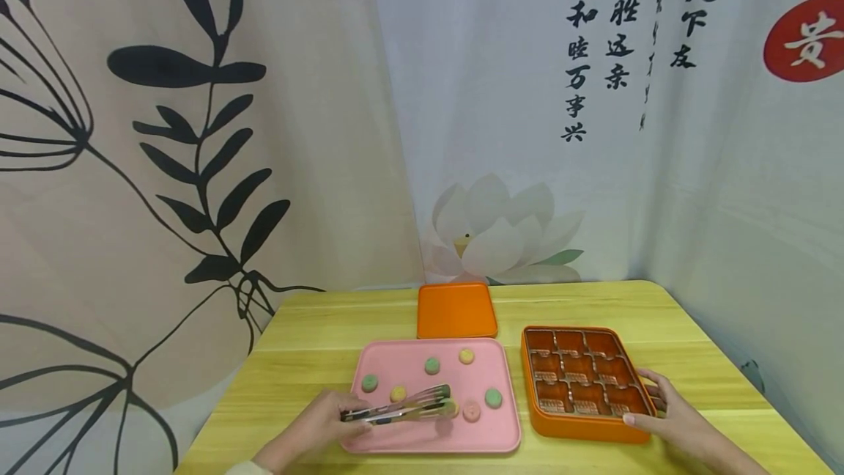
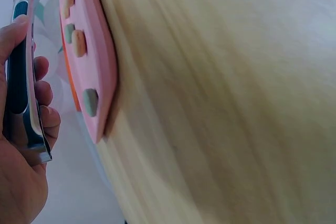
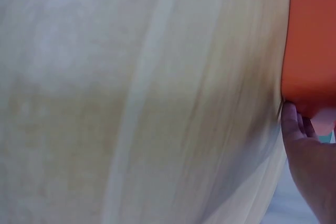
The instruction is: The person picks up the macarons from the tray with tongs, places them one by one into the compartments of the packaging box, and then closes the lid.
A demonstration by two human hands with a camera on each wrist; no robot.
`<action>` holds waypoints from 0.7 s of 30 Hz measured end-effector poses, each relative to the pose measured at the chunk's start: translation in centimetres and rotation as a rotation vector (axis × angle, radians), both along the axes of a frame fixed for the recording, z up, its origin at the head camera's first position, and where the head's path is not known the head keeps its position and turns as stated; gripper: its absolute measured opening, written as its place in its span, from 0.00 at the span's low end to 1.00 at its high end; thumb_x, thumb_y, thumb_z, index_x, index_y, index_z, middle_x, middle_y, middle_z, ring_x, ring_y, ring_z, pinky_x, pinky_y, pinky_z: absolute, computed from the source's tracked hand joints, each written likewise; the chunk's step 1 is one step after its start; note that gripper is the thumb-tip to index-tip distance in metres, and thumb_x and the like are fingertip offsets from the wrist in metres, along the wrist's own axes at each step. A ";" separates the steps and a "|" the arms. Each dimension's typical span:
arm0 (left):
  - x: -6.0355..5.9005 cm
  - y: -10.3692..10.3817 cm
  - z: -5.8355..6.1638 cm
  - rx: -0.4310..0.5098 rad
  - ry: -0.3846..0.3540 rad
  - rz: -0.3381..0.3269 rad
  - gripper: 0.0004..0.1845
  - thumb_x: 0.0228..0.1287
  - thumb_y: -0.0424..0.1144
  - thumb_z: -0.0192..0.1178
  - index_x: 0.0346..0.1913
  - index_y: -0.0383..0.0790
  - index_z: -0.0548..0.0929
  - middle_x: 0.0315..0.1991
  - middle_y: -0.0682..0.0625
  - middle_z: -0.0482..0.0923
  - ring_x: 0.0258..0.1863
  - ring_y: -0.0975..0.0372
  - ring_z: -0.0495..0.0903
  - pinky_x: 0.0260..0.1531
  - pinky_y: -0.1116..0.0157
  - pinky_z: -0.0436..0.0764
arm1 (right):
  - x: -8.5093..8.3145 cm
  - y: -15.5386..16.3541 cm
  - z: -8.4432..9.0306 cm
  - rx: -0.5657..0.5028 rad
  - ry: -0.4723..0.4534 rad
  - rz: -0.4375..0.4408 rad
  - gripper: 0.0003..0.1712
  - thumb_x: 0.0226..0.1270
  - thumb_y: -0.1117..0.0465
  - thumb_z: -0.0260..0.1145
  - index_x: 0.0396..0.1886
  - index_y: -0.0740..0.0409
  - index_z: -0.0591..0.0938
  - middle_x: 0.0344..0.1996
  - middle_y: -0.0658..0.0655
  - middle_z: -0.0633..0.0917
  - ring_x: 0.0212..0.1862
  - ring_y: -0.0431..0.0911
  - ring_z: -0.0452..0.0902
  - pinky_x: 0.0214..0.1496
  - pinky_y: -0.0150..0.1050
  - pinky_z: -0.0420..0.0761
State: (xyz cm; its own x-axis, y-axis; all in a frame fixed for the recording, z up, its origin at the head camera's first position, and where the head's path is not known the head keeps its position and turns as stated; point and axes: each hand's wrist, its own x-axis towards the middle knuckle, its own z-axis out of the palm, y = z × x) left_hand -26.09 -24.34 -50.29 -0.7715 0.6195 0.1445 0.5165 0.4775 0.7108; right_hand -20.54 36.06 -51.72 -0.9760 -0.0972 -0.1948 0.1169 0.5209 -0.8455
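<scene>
My left hand (image 1: 330, 420) grips a pair of metal tongs (image 1: 395, 410) with dark handle pads. In the head view the tongs' tips point right, above the pink tray (image 1: 435, 446). Small macaron-like pieces in green, yellow and pink lie spread on the tray, such as a green one (image 1: 493, 397) and a pink one (image 1: 471, 410). One yellow piece (image 1: 453, 407) is partly covered by the tips; whether they pinch it I cannot tell. My right hand (image 1: 672, 416) holds the front right corner of an orange box (image 1: 587, 427), thumb at the rim, fingers along the side.
Inside the box sits a clear brown divided insert (image 1: 580, 369) with several compartments and no pieces visible in them. An orange lid (image 1: 456, 311) lies behind the tray on the wooden table (image 1: 316, 358). A printed curtain (image 1: 343, 130) hangs behind the table.
</scene>
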 end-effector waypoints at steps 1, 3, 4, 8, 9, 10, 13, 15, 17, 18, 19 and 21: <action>-0.1 0.2 0.1 -0.001 0.008 -0.001 0.02 0.61 0.44 0.70 0.34 0.51 0.88 0.26 0.64 0.78 0.24 0.73 0.70 0.23 0.71 0.73 | 0.0 0.0 0.0 -0.005 0.000 0.001 0.54 0.70 0.52 0.66 0.74 0.70 0.40 0.66 0.86 0.53 0.65 0.78 0.54 0.55 0.63 0.72; -0.2 0.7 0.5 -0.008 0.005 0.002 0.03 0.60 0.44 0.70 0.34 0.51 0.88 0.26 0.63 0.78 0.24 0.72 0.71 0.23 0.71 0.73 | 0.0 0.0 0.0 -0.008 0.000 0.001 0.54 0.70 0.52 0.66 0.74 0.70 0.40 0.66 0.86 0.54 0.65 0.78 0.54 0.55 0.63 0.72; -0.3 1.0 0.7 -0.008 0.006 0.006 0.03 0.60 0.44 0.71 0.34 0.51 0.89 0.28 0.63 0.81 0.28 0.71 0.75 0.22 0.70 0.73 | 0.0 0.0 -0.1 -0.010 0.000 0.001 0.54 0.70 0.52 0.66 0.74 0.70 0.40 0.66 0.86 0.54 0.65 0.78 0.54 0.55 0.63 0.72; -0.8 2.3 1.4 -0.017 0.019 -0.009 0.04 0.60 0.45 0.71 0.35 0.51 0.89 0.27 0.62 0.79 0.28 0.71 0.74 0.20 0.72 0.71 | 0.0 0.0 -0.1 -0.013 -0.002 0.002 0.54 0.70 0.52 0.66 0.74 0.70 0.40 0.66 0.86 0.54 0.65 0.78 0.54 0.55 0.64 0.72; -1.0 2.7 1.6 -0.014 0.028 -0.020 0.05 0.60 0.45 0.71 0.37 0.51 0.90 0.27 0.62 0.79 0.28 0.71 0.74 0.21 0.72 0.71 | 0.0 0.0 -0.1 -0.012 -0.002 0.001 0.54 0.70 0.52 0.66 0.74 0.70 0.40 0.66 0.86 0.54 0.66 0.78 0.54 0.55 0.64 0.72; -1.1 3.2 1.7 -0.005 0.036 -0.031 0.05 0.60 0.44 0.71 0.38 0.50 0.90 0.28 0.62 0.79 0.28 0.72 0.74 0.21 0.72 0.71 | 0.0 0.0 -0.1 -0.014 -0.003 0.001 0.54 0.70 0.52 0.66 0.74 0.70 0.40 0.66 0.86 0.53 0.66 0.78 0.53 0.55 0.64 0.72; -1.7 4.5 2.0 0.015 0.053 -0.065 0.06 0.60 0.41 0.71 0.41 0.50 0.90 0.28 0.62 0.78 0.24 0.73 0.69 0.23 0.72 0.72 | 0.0 0.0 -0.1 -0.009 -0.002 -0.001 0.54 0.70 0.51 0.66 0.74 0.70 0.40 0.66 0.86 0.54 0.66 0.78 0.53 0.55 0.64 0.72; -2.0 5.5 2.2 0.023 0.055 -0.079 0.06 0.60 0.40 0.71 0.40 0.50 0.90 0.27 0.62 0.78 0.23 0.73 0.68 0.22 0.73 0.71 | 0.0 0.0 -0.1 -0.008 0.000 -0.002 0.54 0.69 0.51 0.66 0.74 0.70 0.40 0.66 0.86 0.53 0.66 0.79 0.53 0.56 0.64 0.71; -2.4 6.5 2.4 0.024 0.074 -0.092 0.05 0.60 0.41 0.71 0.39 0.50 0.90 0.26 0.63 0.78 0.23 0.74 0.68 0.21 0.73 0.70 | 0.0 0.0 -0.1 -0.005 0.005 -0.004 0.54 0.69 0.52 0.66 0.75 0.70 0.40 0.66 0.86 0.53 0.66 0.79 0.53 0.56 0.65 0.71; -2.6 7.1 2.4 0.025 0.080 -0.097 0.05 0.60 0.40 0.71 0.39 0.50 0.90 0.25 0.63 0.77 0.22 0.74 0.68 0.21 0.74 0.70 | 0.0 0.0 -0.1 -0.003 0.008 -0.004 0.54 0.69 0.52 0.66 0.75 0.69 0.40 0.66 0.86 0.53 0.66 0.79 0.52 0.56 0.65 0.70; -2.8 7.7 2.5 0.027 0.086 -0.104 0.06 0.60 0.40 0.71 0.40 0.49 0.90 0.25 0.63 0.77 0.22 0.74 0.67 0.21 0.74 0.69 | 0.0 -0.1 -0.1 -0.004 0.009 -0.004 0.54 0.69 0.52 0.66 0.75 0.69 0.40 0.66 0.86 0.53 0.66 0.79 0.52 0.56 0.65 0.70; -3.2 8.8 2.5 0.037 0.091 -0.119 0.07 0.59 0.39 0.72 0.40 0.48 0.90 0.24 0.63 0.75 0.21 0.74 0.67 0.21 0.74 0.69 | 0.1 -0.1 -0.1 -0.003 0.010 -0.006 0.54 0.69 0.51 0.67 0.75 0.69 0.40 0.66 0.86 0.53 0.66 0.79 0.52 0.57 0.66 0.69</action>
